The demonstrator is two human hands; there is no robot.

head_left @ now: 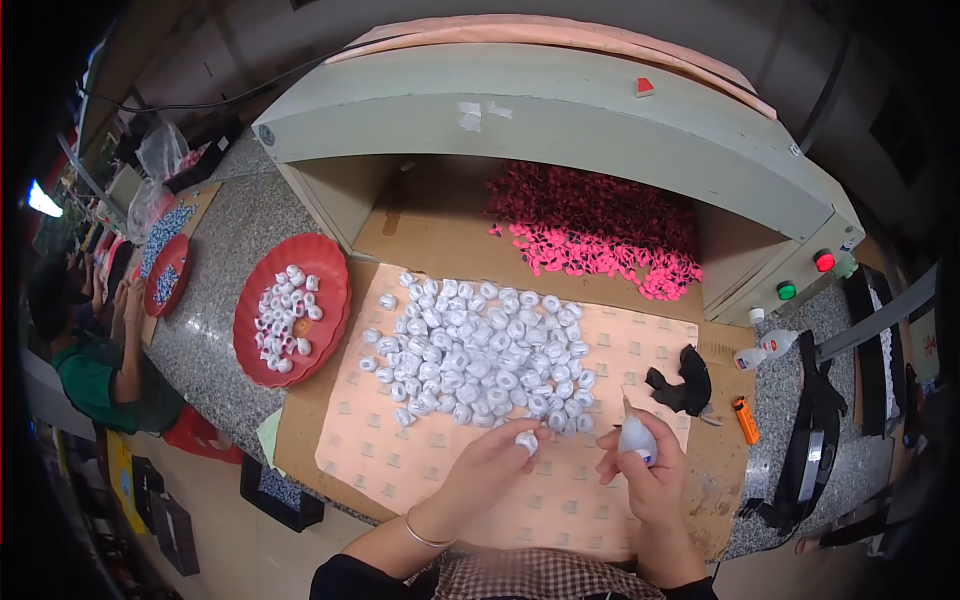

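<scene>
My left hand [495, 462] pinches one small white ring-shaped piece [526, 441] at its fingertips, just below a big heap of the same white pieces [478, 352] spread on a pale pink mat [400, 455]. My right hand [645, 475] grips a small white squeeze bottle [635, 435] with its thin nozzle pointing up, a little to the right of the held piece. Both forearms come in from the lower edge.
A red plate [330, 270] with several white pieces sits at the left. A pile of pink pieces [600, 235] lies inside a grey-green box-like machine [560, 110]. A black cloth [685, 385], an orange lighter [746, 420] and another small bottle [765, 348] lie right. Another person [95, 350] sits far left.
</scene>
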